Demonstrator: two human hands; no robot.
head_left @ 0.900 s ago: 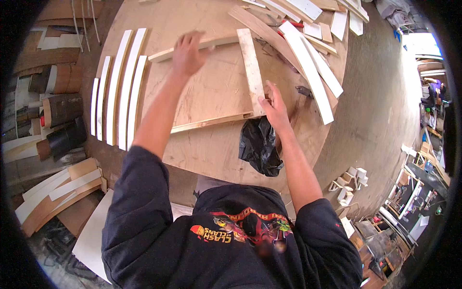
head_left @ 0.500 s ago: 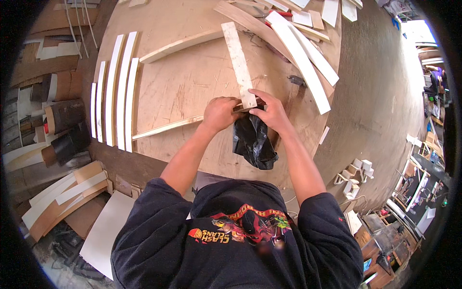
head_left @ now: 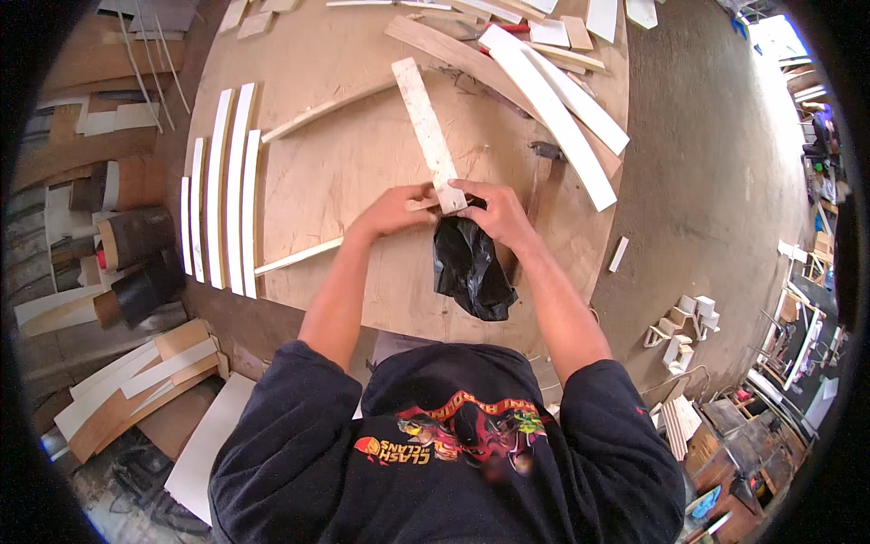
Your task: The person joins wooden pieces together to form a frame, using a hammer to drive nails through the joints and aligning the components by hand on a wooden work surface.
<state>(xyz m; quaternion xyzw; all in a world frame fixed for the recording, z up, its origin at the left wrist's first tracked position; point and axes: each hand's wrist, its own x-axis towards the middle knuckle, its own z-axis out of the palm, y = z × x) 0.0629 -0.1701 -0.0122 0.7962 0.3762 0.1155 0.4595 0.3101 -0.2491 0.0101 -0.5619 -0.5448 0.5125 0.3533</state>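
Note:
A pale wooden strip [head_left: 424,127] slants across the plywood tabletop [head_left: 362,172], its near end between my hands. My right hand [head_left: 497,216] grips that near end, thumb and fingers pinched at its corner. My left hand [head_left: 391,214] is closed around the end of a second, thin wooden strip [head_left: 299,257] that runs off to the left; its fingertips are partly hidden at the joint. A third wooden strip [head_left: 331,111] lies farther off and meets the far end of the slanting one. Just below my hands lies a crumpled black plastic bag [head_left: 471,272].
Several white-faced strips [head_left: 214,190] stand in a row on the left. On the right lie long white boards [head_left: 553,118], a brown plank [head_left: 453,59] and a hammer [head_left: 546,150]. Offcuts [head_left: 548,32] crowd the far edge. White block pieces [head_left: 681,326] sit on the floor at right.
My hands and the slanting strip have shifted slightly left and nearer in the picture. My left hand has moved a little away from my right. The whole view has also turned slightly.

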